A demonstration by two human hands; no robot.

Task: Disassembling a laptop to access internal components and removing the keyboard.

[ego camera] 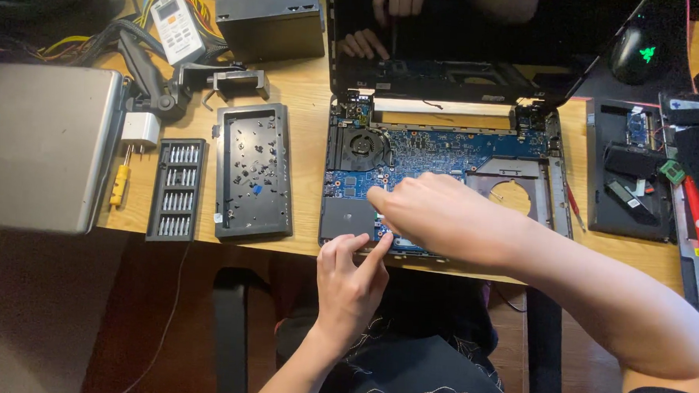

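Both hands on opened laptop point(445, 157): right hand point(435, 216) fingers curled, contents hidden; left hand point(351, 279) released, fingertip on front edge. Board looks fragile; hold by chassis edges.

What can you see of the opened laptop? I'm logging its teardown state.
The laptop lies flat on the wooden desk, near its front edge, with the keyboard cover off. A blue circuit board, a round black fan at upper left and a circular cutout at right are exposed. Its dark screen stands open at the back, reflecting hands. The right hand rests on the board; the left hand touches the front edge with a fingertip.
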